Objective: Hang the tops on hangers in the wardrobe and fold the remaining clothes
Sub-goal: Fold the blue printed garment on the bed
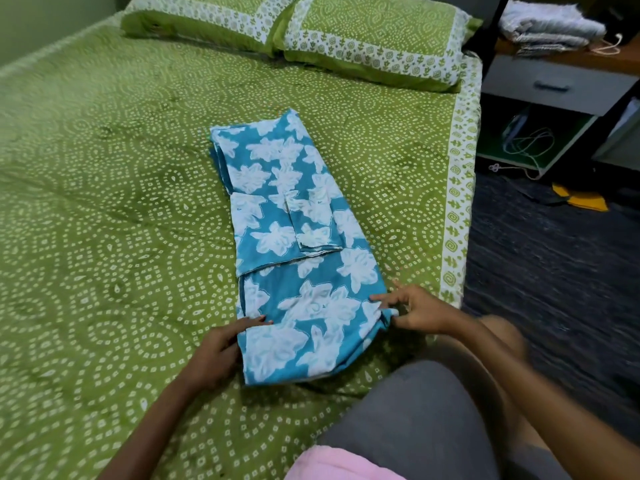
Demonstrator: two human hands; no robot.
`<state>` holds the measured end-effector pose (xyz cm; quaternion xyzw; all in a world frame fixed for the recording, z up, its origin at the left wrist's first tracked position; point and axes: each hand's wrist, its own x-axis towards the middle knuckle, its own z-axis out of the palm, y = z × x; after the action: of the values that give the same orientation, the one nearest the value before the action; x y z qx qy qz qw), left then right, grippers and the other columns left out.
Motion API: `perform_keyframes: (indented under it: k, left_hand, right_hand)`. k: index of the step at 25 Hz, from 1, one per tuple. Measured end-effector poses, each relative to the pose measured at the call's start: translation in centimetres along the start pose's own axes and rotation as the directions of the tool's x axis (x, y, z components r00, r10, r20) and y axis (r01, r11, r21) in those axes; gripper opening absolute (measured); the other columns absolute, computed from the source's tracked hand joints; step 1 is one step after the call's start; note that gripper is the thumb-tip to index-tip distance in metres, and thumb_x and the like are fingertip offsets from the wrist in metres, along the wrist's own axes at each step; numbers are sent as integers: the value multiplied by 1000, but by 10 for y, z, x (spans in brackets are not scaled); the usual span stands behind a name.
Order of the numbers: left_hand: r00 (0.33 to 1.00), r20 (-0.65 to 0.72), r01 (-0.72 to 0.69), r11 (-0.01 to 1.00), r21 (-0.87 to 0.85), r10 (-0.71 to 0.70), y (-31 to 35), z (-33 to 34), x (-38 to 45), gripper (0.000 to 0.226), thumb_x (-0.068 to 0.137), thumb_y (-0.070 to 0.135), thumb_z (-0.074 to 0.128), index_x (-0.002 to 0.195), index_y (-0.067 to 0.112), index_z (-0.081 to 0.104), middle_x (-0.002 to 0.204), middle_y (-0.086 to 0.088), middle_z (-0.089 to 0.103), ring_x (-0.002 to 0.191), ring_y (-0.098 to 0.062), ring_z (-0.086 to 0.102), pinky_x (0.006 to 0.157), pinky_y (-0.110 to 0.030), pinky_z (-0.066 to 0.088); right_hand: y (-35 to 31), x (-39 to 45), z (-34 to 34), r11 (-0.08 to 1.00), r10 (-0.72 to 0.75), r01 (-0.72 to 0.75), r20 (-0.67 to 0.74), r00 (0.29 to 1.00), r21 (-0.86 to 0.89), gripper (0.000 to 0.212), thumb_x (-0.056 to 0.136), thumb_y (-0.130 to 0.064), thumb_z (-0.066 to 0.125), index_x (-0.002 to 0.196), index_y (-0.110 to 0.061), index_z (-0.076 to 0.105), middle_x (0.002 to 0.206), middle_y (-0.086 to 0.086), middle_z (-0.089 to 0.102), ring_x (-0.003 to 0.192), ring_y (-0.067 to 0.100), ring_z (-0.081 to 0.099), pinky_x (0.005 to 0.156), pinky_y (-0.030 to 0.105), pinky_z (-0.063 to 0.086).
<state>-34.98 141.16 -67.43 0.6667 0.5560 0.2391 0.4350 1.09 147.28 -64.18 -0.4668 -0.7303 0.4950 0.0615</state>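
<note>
Blue floral garment [294,237]: teal-blue cloth with white flower print, folded lengthwise into a long strip, lying flat on the bed at the centre of the frame. It runs from the upper centre down toward the lower centre. A smaller folded flap lies on top at its middle. The near end sits between the two hands.

Left hand [216,351]: lower centre-left of the frame, at the garment's near left edge. The thumb lies on top of the cloth and the fingers curl under the edge, gripping it.

Right hand [415,310]: right of centre, at the garment's near right edge. The lower fingers pinch a bunched corner of the cloth; the index finger points across the print, touching it.

Bed [104,202]: covered by a green sheet with a white dotted pattern and a pale printed border along its right side. It fills the left and centre of the frame.

Pillows [294,32]: two, in matching green cases, side by side at the top of the frame.

Side unit [554,84]: upper right, with a grey drawer; folded pale cloth [550,26] lies on its top, and a white cable [530,143] is coiled on its lower shelf.

Floor [554,271]: dark, at the right.
</note>
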Motion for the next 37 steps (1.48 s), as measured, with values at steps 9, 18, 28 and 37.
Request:
perform_keyframes:
  k: [9, 18, 28, 37]
  left_hand:
    - [788, -324, 266, 765, -586, -523, 37, -7, 80, 46, 94, 46, 46, 123, 12, 58, 117, -3, 63, 96, -18, 62, 75, -25, 53]
    - [703, -598, 226, 919, -323, -384, 33, 19, 70, 32, 92, 43, 53, 104, 15, 62, 85, 3, 64, 73, -16, 61, 62, -31, 53]
    - [745, -594, 390, 921, 20, -303, 19, 14, 31, 38, 92, 40, 52, 88, 5, 66, 82, -7, 66, 71, -20, 55, 60, -28, 34]
    - [785, -588, 169, 847, 504, 194, 64, 0, 44, 26, 88, 6, 58, 114, 2, 57, 103, -16, 64, 94, -30, 59, 83, -43, 47]
  right_hand:
    - [-32, 99, -42, 553, 431, 21, -308, 849, 833, 24, 92, -34, 54, 95, -13, 64, 93, 1, 71, 86, 17, 65, 72, 28, 52]
    - [-16, 82, 18, 860, 377, 12, -653, 657, 510, 9, 92, -21, 59, 89, -14, 63, 87, 6, 69, 76, 18, 65, 68, 35, 53]
    - [-36, 55, 47, 879, 467, -269, -592, 657, 394, 36, 91, -29, 58, 57, -19, 49, 61, -6, 55, 58, 13, 51, 48, 25, 34]
    - [-72, 47, 41, 944, 144, -324, -804, 576, -63, 39, 93, -25, 53, 128, -11, 43, 124, 4, 51, 108, 18, 51, 91, 35, 48]
